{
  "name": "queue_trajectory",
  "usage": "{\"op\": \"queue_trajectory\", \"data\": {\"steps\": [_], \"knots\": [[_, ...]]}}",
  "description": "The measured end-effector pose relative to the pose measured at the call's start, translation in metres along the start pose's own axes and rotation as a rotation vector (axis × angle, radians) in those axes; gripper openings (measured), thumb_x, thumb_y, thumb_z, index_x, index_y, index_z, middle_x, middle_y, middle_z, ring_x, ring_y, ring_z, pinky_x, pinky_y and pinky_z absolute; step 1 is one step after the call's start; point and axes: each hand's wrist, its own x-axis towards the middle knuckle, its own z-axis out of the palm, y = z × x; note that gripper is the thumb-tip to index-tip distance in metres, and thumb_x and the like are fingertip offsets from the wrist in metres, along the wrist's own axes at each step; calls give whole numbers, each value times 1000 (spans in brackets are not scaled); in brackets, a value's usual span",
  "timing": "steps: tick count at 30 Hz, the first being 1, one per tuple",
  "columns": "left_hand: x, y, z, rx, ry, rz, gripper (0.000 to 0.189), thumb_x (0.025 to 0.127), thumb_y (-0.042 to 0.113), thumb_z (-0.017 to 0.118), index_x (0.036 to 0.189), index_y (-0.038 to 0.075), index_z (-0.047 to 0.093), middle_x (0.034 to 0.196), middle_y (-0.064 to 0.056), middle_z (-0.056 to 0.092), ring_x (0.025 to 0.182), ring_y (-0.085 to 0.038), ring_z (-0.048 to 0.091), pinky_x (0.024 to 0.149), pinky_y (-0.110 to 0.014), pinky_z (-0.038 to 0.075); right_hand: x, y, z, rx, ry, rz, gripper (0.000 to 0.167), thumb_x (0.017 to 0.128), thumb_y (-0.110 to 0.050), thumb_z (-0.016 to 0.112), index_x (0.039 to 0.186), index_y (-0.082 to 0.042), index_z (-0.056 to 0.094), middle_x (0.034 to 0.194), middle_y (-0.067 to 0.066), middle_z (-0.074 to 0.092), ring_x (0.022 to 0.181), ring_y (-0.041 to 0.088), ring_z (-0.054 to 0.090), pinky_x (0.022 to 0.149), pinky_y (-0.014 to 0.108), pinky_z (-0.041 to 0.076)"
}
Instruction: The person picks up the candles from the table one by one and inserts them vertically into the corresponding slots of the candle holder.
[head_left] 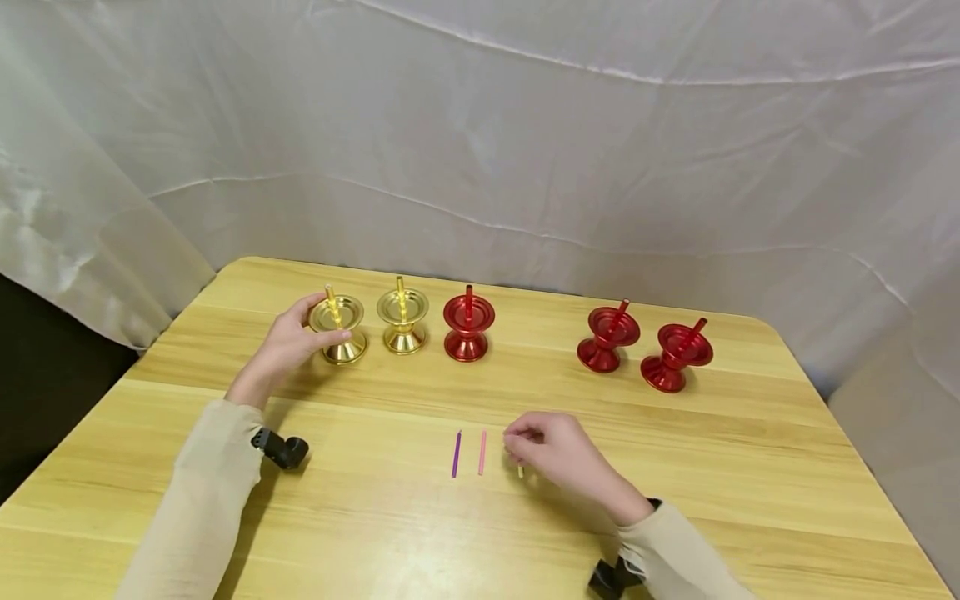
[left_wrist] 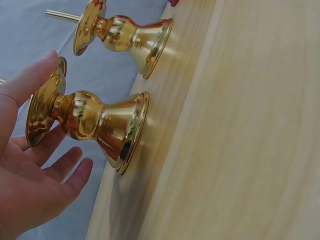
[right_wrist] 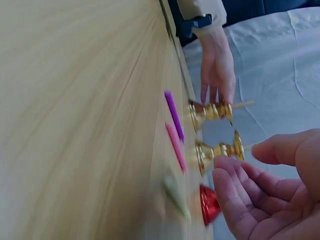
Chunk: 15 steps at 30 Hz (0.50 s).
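A gold candle holder with an upright rod stands at the table's left. My left hand is around its upper dish, thumb at the near rim and fingers behind, as the left wrist view shows. My right hand hovers low over the front middle, thumb and fingers apart in the right wrist view. Below it lies a pale yellow-green candle, blurred there and mostly hidden by the hand in the head view. To its left lie a thin pink candle and a purple candle, side by side.
A second gold holder stands right of the held one, then a red holder. Farther right are two more red holders, one red holder beside another red holder. A pale curtain hangs behind the wooden table.
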Motion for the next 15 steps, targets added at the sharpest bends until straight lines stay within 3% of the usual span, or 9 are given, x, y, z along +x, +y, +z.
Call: {"op": "queue_trajectory", "data": {"steps": [4,9,15], "knots": [[-1,-1,-1,-19,1,-2,93,85,17,75,153,2,15,153,-25,24,140,-40,22,114,-53,15,15,-8,17,53,-77,40,11,91,-6,64,90,3,69,72,4,67,65,16,65,58,27,55],[-1,-1,-1,-24,-2,-4,93,85,18,76,154,3,16,153,-24,25,140,-40,22,113,-54,15,28,-13,29,152,-142,152,12,89,-4,65,85,7,67,68,8,66,63,19,67,60,29,57],[-2,-1,0,-27,-2,-12,93,85,19,76,154,5,16,153,-23,26,140,-39,23,113,-54,15,37,-16,35,144,-165,224,10,87,-2,67,82,5,65,65,10,66,59,19,66,58,29,57]]}}
